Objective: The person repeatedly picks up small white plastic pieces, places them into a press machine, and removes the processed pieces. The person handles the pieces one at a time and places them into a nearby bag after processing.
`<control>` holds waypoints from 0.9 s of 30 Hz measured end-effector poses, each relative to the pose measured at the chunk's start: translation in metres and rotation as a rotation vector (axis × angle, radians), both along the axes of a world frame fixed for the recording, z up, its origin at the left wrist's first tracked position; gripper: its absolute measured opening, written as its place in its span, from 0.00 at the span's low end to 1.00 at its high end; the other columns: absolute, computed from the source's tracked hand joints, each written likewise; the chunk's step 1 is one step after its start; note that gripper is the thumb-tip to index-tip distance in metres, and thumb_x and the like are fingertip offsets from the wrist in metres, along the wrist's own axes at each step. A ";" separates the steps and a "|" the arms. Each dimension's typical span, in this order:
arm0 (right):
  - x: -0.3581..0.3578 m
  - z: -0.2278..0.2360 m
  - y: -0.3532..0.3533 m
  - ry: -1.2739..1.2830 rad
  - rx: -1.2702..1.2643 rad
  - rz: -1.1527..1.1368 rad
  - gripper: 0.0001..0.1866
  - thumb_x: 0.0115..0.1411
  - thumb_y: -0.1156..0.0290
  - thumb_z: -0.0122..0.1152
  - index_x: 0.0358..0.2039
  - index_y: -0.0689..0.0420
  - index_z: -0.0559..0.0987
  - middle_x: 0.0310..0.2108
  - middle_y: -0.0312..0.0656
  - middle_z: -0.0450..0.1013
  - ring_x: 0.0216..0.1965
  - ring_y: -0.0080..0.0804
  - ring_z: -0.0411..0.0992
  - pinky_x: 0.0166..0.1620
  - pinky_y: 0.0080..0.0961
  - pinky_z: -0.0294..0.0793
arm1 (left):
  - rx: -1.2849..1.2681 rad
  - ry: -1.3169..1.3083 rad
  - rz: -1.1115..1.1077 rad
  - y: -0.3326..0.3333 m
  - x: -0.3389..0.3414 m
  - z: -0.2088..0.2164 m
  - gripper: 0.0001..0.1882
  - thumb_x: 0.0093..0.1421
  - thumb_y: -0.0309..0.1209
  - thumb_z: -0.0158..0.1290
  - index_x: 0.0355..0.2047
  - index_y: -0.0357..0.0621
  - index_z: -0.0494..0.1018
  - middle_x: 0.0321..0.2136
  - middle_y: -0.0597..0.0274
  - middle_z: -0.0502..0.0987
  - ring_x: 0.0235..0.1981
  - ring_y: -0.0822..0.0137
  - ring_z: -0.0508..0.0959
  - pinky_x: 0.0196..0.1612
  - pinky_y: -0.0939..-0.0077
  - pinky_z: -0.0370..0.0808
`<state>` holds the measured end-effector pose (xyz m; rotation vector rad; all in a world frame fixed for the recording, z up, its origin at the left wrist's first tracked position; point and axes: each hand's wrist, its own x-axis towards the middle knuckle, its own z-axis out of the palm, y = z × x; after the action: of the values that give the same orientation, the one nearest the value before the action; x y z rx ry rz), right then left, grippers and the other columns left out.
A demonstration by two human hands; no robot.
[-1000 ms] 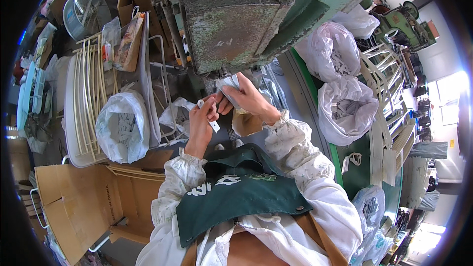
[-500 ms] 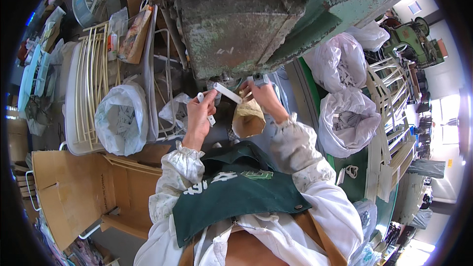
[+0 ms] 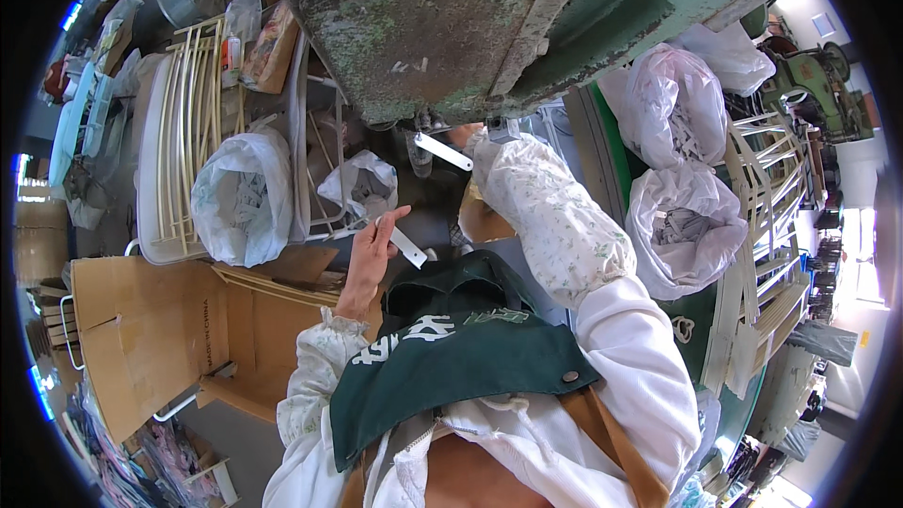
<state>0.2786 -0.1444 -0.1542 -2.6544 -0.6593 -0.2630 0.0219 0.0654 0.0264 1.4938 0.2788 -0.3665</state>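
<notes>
My left hand [image 3: 374, 246] is near my apron's top edge, its fingers closed on a flat white strip [image 3: 408, 249] with a small hole at its end. A second white strip [image 3: 444, 151] slants out from under the green machine head [image 3: 423, 38], with a hole at its lower right end. My right forearm, in a flowered sleeve, reaches up to the machine's underside. Only a bit of skin of my right hand [image 3: 464, 134] shows there, behind the strip; its fingers are hidden. Below that sleeve is a tan, open-mouthed thing [image 3: 484, 218], partly covered.
White bags [image 3: 243, 198] of scrap pieces stand left and right, with a smaller bag [image 3: 362, 183] below the machine. Bundles of long strips [image 3: 193, 132] lie at left, more slats [image 3: 767, 254] at right. An open cardboard box [image 3: 150, 339] sits at lower left.
My left hand has drawn back toward my apron with its strip. My right hand has left the other strip's end and reached farther under the machine, where the sleeve hides it.
</notes>
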 end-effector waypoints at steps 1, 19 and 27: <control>0.001 0.001 -0.001 -0.001 0.003 0.001 0.07 0.50 0.70 0.61 0.29 0.57 0.77 0.26 0.44 0.72 0.30 0.40 0.70 0.33 0.33 0.68 | -0.050 0.016 -0.007 0.000 -0.003 0.009 0.21 0.68 0.43 0.43 0.49 0.42 0.74 0.22 0.75 0.64 0.20 0.81 0.57 0.23 0.86 0.53; -0.053 0.115 -0.024 0.506 0.695 -0.030 0.08 0.51 0.71 0.64 0.30 0.60 0.79 0.24 0.35 0.73 0.26 0.24 0.66 0.29 0.24 0.66 | -0.350 -0.016 0.262 -0.007 0.027 -0.017 0.16 0.63 0.25 0.49 0.50 0.35 0.66 0.27 0.65 0.71 0.26 0.76 0.69 0.30 0.82 0.65; -0.103 0.216 0.003 0.835 0.806 -0.088 0.10 0.50 0.68 0.69 0.25 0.61 0.79 0.21 0.31 0.72 0.22 0.20 0.65 0.25 0.22 0.64 | -0.351 -0.013 0.196 -0.024 0.038 0.016 0.08 0.66 0.34 0.46 0.37 0.42 0.66 0.22 0.64 0.73 0.17 0.78 0.67 0.21 0.85 0.61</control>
<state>0.1757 -0.1411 0.0622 -1.7613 -0.1025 0.4550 0.0597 0.0413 0.0426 1.1136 0.3296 -0.2335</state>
